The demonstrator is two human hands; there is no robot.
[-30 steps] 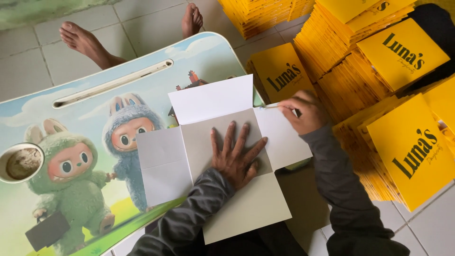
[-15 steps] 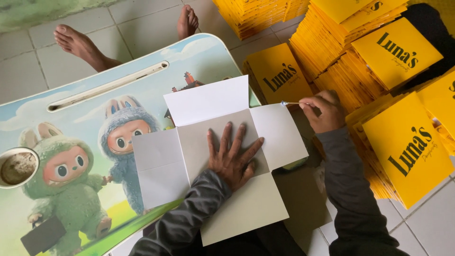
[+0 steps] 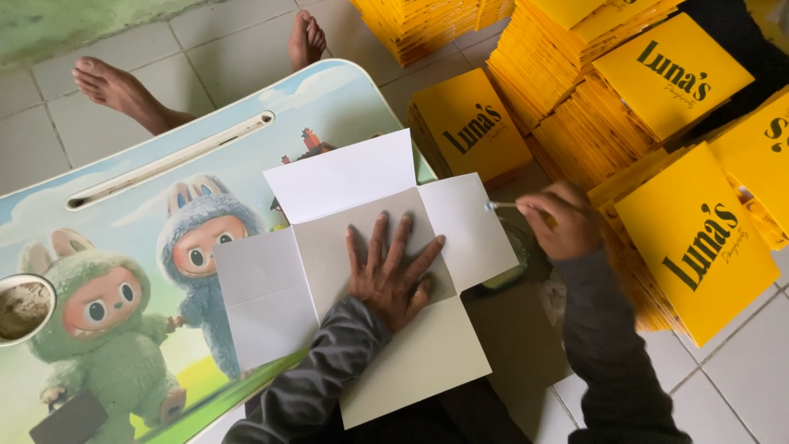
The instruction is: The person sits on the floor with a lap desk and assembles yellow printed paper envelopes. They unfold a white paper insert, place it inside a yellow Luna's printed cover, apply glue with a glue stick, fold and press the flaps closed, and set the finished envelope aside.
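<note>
On the cartoon-printed lap table (image 3: 164,156), the left hand (image 3: 390,275) presses flat, fingers spread, on a light, bendy unfolded white cardboard blank (image 3: 362,271), while the right hand (image 3: 559,218) pinches a thin brush (image 3: 503,206).

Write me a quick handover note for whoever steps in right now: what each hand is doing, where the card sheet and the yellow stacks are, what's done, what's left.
Left hand: flat, fingers spread, pressing the middle panel of the unfolded card sheet on the lap table.
Right hand: holds a thin brush, tip at the sheet's right flap.
Yellow folded pieces lie stacked on the floor at right.
Done: sheet opened out, all four flaps flat.
Left: no flap folded in yet; whether glue is on cannot be told.
</note>
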